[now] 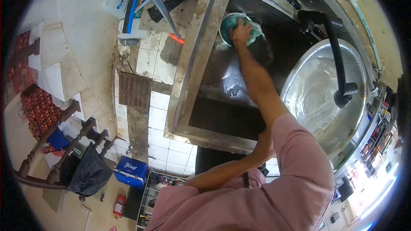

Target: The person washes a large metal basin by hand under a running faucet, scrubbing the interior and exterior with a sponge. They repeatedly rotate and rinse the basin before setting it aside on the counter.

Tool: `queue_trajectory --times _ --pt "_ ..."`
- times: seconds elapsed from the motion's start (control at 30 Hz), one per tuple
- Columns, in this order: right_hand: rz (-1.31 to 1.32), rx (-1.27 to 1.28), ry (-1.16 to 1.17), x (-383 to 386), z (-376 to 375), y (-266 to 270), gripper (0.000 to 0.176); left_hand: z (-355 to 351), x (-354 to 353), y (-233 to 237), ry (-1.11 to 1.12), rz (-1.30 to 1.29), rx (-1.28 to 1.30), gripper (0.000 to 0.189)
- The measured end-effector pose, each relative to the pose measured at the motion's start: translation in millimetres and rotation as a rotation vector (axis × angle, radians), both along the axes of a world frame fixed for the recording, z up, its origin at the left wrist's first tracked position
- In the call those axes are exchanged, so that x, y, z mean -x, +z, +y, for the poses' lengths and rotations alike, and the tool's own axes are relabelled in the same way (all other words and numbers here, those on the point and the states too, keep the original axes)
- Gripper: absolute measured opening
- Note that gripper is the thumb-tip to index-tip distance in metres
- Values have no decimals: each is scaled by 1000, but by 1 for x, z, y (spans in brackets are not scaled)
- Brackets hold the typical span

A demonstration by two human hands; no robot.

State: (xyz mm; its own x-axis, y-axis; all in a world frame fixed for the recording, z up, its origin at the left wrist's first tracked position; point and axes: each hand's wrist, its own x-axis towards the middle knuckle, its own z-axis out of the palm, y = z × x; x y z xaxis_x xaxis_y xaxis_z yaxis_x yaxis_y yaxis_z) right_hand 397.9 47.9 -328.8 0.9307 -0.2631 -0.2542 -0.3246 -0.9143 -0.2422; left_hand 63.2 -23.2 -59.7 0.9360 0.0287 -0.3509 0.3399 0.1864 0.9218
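My right hand [242, 33] reaches down into a round bowl [222, 29] with a light rim and a green inside. Its fingers are spread and bent against the green contents, and no held object can be made out. White suds [257, 33] lie by the bowl's right side. The bowl rests on the dark, wet sink basin [265, 34]. Bent across my body, my left arm ends at my left hand [266, 144], close under my right elbow. My right arm and sleeve hide its fingers.
A large round metal basin [295, 87] stands right of the sink basin, under a black faucet [336, 60]. The sink's raised metal edge [182, 98] runs along the left. On the floor are a blue cooler box [131, 171], plastic jugs [115, 3] and a squeegee [130, 13].
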Motion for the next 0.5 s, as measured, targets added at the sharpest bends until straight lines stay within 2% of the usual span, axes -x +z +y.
queue_trajectory --times 0.07,0.13,0.17,0.2,0.23,0.27,0.3,0.33,0.4,0.5 --pt "21 68 168 5 -1 -16 73 -26 31 -28 59 306 378 48" --pt "17 27 231 11 -9 -59 67 -23 37 -33 23 310 459 45" --pt "3 -24 212 6 -16 -102 63 0 19 -18 -49 158 353 44" --pt "-12 -75 192 1 -24 -143 59 6 15 -12 -65 174 378 42" --pt "17 -182 138 -3 -21 -140 55 11 12 -7 -81 189 402 40" --pt "76 -338 84 -4 -17 -134 50 9 12 -5 -38 371 554 37" --pt "135 -504 19 -3 -11 -126 46 7 12 -2 -34 405 564 34" --pt "240 -751 -78 -5 -5 -112 42 5 14 0 -29 440 575 31" --pt "442 -1236 -359 -2 4 -76 36 7 14 -3 -68 288 409 27" --pt "446 -1693 -714 5 11 7 31 9 16 1 -108 184 304 28"
